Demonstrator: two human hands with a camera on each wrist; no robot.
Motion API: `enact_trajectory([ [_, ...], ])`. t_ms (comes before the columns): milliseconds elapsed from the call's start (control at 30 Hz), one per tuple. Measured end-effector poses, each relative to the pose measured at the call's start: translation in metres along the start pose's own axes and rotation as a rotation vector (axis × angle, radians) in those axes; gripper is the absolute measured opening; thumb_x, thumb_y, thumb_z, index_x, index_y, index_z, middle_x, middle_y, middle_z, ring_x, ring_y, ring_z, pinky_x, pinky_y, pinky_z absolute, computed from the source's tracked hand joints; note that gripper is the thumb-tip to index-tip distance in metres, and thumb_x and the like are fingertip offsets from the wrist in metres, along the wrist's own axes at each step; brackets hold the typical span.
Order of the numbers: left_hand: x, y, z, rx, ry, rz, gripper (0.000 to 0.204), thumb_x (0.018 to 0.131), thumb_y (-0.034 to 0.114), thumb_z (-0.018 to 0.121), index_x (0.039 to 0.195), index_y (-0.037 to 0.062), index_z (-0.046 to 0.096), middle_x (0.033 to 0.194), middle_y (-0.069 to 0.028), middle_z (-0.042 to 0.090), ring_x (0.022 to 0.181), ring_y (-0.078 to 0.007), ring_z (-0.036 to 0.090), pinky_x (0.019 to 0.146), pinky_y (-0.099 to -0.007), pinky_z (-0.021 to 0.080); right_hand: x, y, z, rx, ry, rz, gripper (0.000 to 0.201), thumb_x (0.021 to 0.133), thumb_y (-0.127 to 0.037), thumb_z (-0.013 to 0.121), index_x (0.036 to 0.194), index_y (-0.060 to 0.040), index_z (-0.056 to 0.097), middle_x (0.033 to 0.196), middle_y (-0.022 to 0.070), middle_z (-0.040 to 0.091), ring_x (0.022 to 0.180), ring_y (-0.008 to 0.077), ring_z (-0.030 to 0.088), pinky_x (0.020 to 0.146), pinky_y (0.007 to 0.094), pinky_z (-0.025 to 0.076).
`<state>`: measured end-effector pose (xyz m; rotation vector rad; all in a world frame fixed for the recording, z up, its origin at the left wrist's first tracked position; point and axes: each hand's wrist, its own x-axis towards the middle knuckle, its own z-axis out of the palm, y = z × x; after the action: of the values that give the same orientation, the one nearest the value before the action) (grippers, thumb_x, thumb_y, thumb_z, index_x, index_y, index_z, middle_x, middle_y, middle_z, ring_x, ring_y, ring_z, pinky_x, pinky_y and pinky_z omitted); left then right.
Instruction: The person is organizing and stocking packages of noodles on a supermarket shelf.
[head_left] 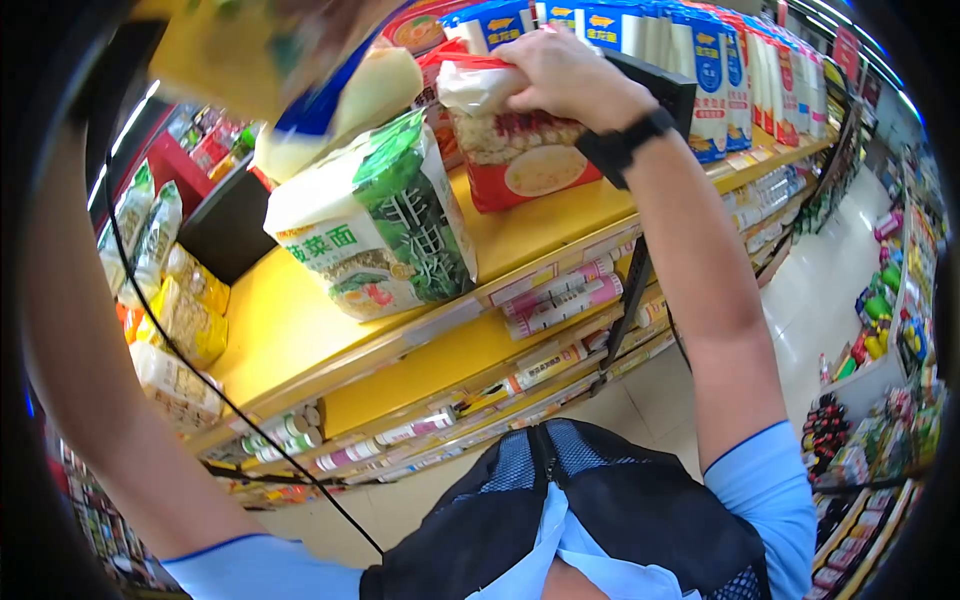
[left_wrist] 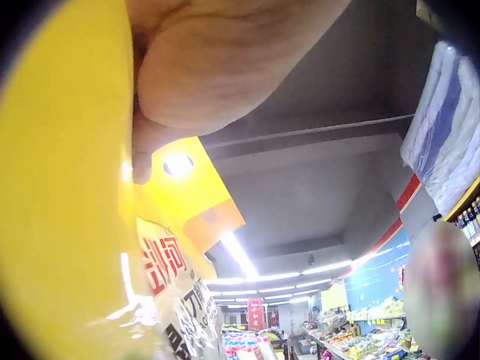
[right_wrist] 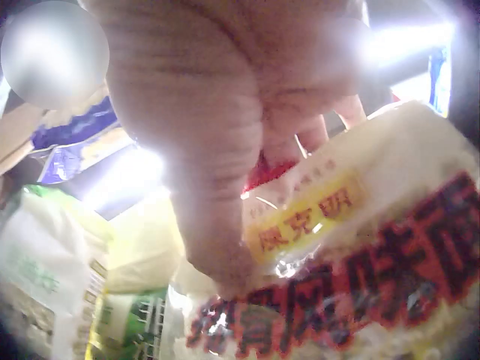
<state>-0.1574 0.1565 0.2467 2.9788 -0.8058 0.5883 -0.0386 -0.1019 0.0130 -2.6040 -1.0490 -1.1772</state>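
Observation:
In the head view my right hand [head_left: 575, 82] grips the top of a red and clear noodle pack [head_left: 530, 165] standing on the yellow shelf. The right wrist view has the thumb of this hand [right_wrist: 217, 112] against the front of the pack [right_wrist: 352, 232], fingers behind its top edge. My left hand [head_left: 335, 25], raised and blurred at the top left, holds a yellow package [head_left: 225, 60]. Up close in the left wrist view, that hand [left_wrist: 217, 71] lies against the yellow package [left_wrist: 64, 187]; most of its fingers are hidden.
A green and white noodle pack [head_left: 375, 225] stands left of the red one on the shelf [head_left: 270, 325]. Blue and white packs [head_left: 705, 85] line the right. A black divider [head_left: 665, 88] is beside my right hand. Rolled noodles [head_left: 565, 300] lie below; a cable [head_left: 240, 410] hangs across.

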Motion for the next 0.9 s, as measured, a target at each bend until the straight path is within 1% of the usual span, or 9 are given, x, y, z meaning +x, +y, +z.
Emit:
enact_trajectory([
  [67, -0.019, -0.027, -0.009, -0.092, 0.016, -0.049, 0.03, 0.1, 0.031, 0.07, 0.109, 0.0016, 0.071, 0.092, -0.0092, 0.075, 0.081, -0.0185, 0.073, 0.075, -0.0328, 0.058, 0.019, 0.019, 0.026, -0.032, -0.02, 0.005, 0.064, 0.076, -0.033, 0.086, 0.131, -0.0047, 0.068, 0.128, 0.0199, 0.07, 0.123, 0.0351, 0.064, 0.109, 0.0445, 0.048],
  [133, -0.04, -0.055, -0.014, -0.181, 0.034, -0.106, 0.03, 0.101, 0.03, 0.07, 0.109, 0.0014, 0.07, 0.091, -0.0088, 0.075, 0.079, -0.0176, 0.073, 0.074, -0.0318, 0.058, 0.014, 0.02, 0.038, -0.154, 0.249, -0.1, 0.075, 0.077, -0.033, 0.088, 0.141, -0.0054, 0.061, 0.14, 0.0218, 0.062, 0.131, 0.0373, 0.057, 0.112, 0.0465, 0.045],
  [200, -0.057, -0.078, -0.017, -0.244, 0.054, -0.161, 0.029, 0.102, 0.029, 0.069, 0.108, 0.0012, 0.069, 0.09, -0.0084, 0.075, 0.078, -0.0166, 0.073, 0.073, -0.0308, 0.058, -0.012, -0.002, 0.032, -0.057, 0.429, 0.032, 0.081, 0.068, -0.022, 0.094, 0.14, -0.009, 0.06, 0.138, 0.0181, 0.058, 0.13, 0.035, 0.054, 0.116, 0.0488, 0.04],
  [300, -0.083, -0.112, -0.02, -0.353, 0.069, -0.246, 0.028, 0.103, 0.028, 0.069, 0.108, 0.0008, 0.068, 0.089, -0.0078, 0.074, 0.075, -0.0152, 0.073, 0.071, -0.0294, 0.058, -0.075, -0.053, 0.02, -0.065, 0.269, 0.209, 0.095, 0.072, -0.028, 0.093, 0.152, -0.0072, 0.046, 0.132, 0.0204, 0.052, 0.126, 0.0353, 0.056, 0.106, 0.046, 0.049],
  [433, -0.113, -0.17, -0.029, -0.492, 0.059, -0.32, 0.029, 0.103, 0.03, 0.069, 0.11, 0.0016, 0.067, 0.094, -0.0086, 0.075, 0.08, -0.0127, 0.074, 0.073, -0.0277, 0.06, -0.091, -0.068, 0.021, 0.031, -0.124, 0.372, 0.112, 0.073, -0.02, 0.093, 0.163, -0.0121, 0.026, 0.125, 0.0198, 0.051, 0.11, 0.0398, 0.065, 0.089, 0.0464, 0.059],
  [533, -0.133, -0.186, -0.032, -0.503, 0.079, -0.348, 0.03, 0.103, 0.031, 0.068, 0.111, 0.0015, 0.067, 0.096, -0.0089, 0.075, 0.08, -0.0122, 0.074, 0.074, -0.0272, 0.06, -0.08, -0.046, 0.034, 0.033, -0.144, 0.288, 0.119, 0.074, -0.019, 0.092, 0.166, -0.013, 0.017, 0.124, 0.0241, 0.051, 0.099, 0.0426, 0.069, 0.083, 0.0484, 0.06],
  [700, -0.145, -0.186, -0.038, -0.503, 0.104, -0.333, 0.032, 0.104, 0.032, 0.068, 0.113, 0.0012, 0.067, 0.098, -0.0093, 0.076, 0.081, -0.0113, 0.075, 0.074, -0.0265, 0.06, -0.045, -0.032, 0.036, -0.095, -0.323, 0.246, 0.122, 0.077, -0.018, 0.089, 0.169, -0.0133, 0.009, 0.128, 0.0308, 0.054, 0.104, 0.0432, 0.071, 0.091, 0.0459, 0.06],
  [833, -0.134, -0.166, -0.041, -0.505, 0.109, -0.265, 0.033, 0.104, 0.033, 0.067, 0.115, 0.001, 0.067, 0.1, -0.0096, 0.076, 0.082, -0.0106, 0.075, 0.075, -0.026, 0.06, -0.03, -0.025, 0.041, -0.133, -0.42, 0.252, 0.121, 0.08, -0.02, 0.088, 0.169, -0.0106, 0.005, 0.13, 0.0296, 0.054, 0.104, 0.0414, 0.072, 0.091, 0.0454, 0.06],
  [900, -0.124, -0.143, -0.04, -0.506, 0.1, -0.21, 0.034, 0.104, 0.033, 0.067, 0.116, 0.0009, 0.066, 0.101, -0.0098, 0.077, 0.082, -0.0103, 0.075, 0.075, -0.0257, 0.061, -0.03, -0.021, 0.058, -0.177, -0.345, 0.231, 0.12, 0.082, -0.021, 0.085, 0.169, -0.0134, 0.003, 0.128, 0.0302, 0.055, 0.098, 0.0421, 0.073, 0.085, 0.045, 0.062],
])
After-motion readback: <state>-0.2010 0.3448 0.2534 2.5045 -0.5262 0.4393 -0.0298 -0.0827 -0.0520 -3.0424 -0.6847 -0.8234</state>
